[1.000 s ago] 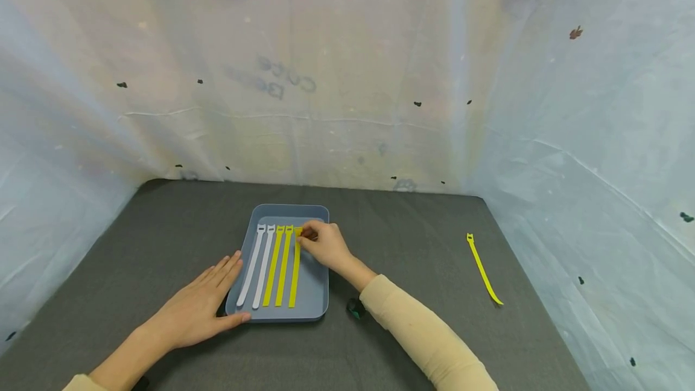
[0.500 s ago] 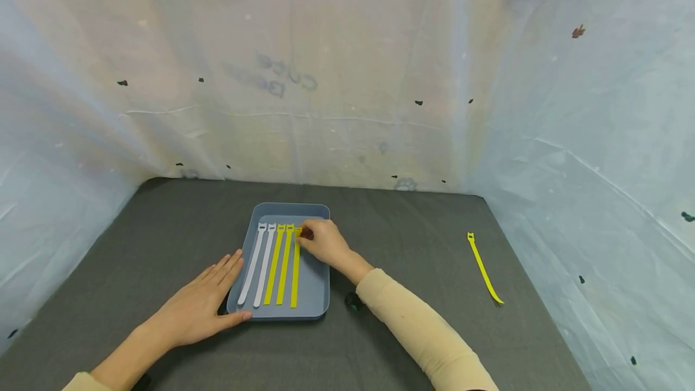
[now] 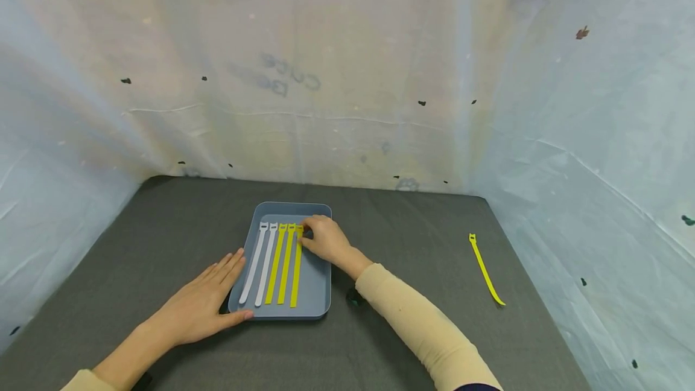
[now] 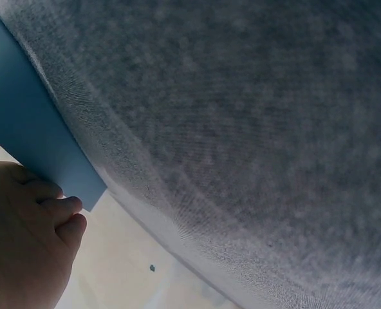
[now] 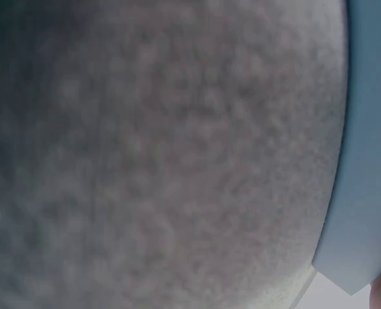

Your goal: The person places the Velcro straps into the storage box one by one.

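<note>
A blue-grey tray [image 3: 317, 294] lies on the dark cloth, with two white cable ties [image 3: 254, 267] and three yellow cable ties [image 3: 286, 267] side by side in it, slotted heads at the far end. My right hand [image 3: 328, 243] reaches over the tray's right rim and pinches the rightmost yellow cable tie [image 3: 296, 276] near its head, thumb and fingers partly covering it. With fingers straight, my left hand [image 3: 203, 300] rests along the tray's left edge, thumb at the near left corner. Its fingers [image 4: 62, 209] lie against the blue wall in the left wrist view.
Far to the right on the dark cloth [image 3: 407, 246] lies another yellow cable tie [image 3: 485, 273], its tail curved. A small dark object [image 3: 355, 297] sits beneath the right forearm. Pale plastic sheeting [image 3: 347, 77] walls the table at the back and sides.
The rightmost yellow cable tie's head has shifted slightly left, closer to its neighbour, with my right hand still pinching it. My left hand has stayed at the tray's edge.
</note>
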`<state>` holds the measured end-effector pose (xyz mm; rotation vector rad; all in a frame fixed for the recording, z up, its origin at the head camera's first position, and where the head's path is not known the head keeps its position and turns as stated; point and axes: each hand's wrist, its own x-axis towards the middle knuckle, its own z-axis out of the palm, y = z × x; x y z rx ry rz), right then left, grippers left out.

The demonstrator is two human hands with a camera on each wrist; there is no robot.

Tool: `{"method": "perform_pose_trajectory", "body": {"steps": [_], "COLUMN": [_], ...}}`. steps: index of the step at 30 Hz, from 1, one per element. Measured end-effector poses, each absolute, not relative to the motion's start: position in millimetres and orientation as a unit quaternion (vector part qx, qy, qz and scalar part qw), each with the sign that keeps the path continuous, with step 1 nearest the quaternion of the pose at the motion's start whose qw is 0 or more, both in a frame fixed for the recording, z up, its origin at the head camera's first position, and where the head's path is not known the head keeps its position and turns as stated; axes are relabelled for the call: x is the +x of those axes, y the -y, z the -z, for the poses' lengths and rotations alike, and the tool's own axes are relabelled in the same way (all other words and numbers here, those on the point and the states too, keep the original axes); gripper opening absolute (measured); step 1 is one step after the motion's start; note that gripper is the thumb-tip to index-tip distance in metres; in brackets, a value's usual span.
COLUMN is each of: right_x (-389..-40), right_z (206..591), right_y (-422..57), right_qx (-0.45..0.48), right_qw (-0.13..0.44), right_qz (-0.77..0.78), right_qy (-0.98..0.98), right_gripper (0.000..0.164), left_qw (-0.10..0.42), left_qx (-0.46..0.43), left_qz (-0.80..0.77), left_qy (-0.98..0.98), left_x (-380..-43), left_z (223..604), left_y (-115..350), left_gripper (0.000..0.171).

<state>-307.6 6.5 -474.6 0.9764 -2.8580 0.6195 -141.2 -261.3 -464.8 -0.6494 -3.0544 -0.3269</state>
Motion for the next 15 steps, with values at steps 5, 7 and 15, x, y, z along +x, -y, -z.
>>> {"method": "perform_pose_trajectory", "body": {"steps": [5,7,15], "right_x": [-310.1,-310.9,-314.6], "right_z": [473.9,473.5,472.7], "right_y": [-4.9,-4.1,-1.8], "right_qx": [0.313,0.312,0.303], "right_qw": [0.021,0.018,0.010], "right_qz": [-0.181,-0.176,-0.166], "right_qy": [0.932,0.934,0.938], "right_gripper": [0.035,0.036,0.038], "left_qw": [0.002,0.002,0.003], "left_qx": [-0.206,-0.206,-0.207], "left_qz": [0.102,0.101,0.099], "left_qy": [0.973,0.973,0.973], "left_x": [-141.4,-141.5,-141.8], "left_z": [464.6,464.8,466.1], "left_y": [261.1,261.3,261.5], "left_gripper": [0.111,0.111,0.111]}}
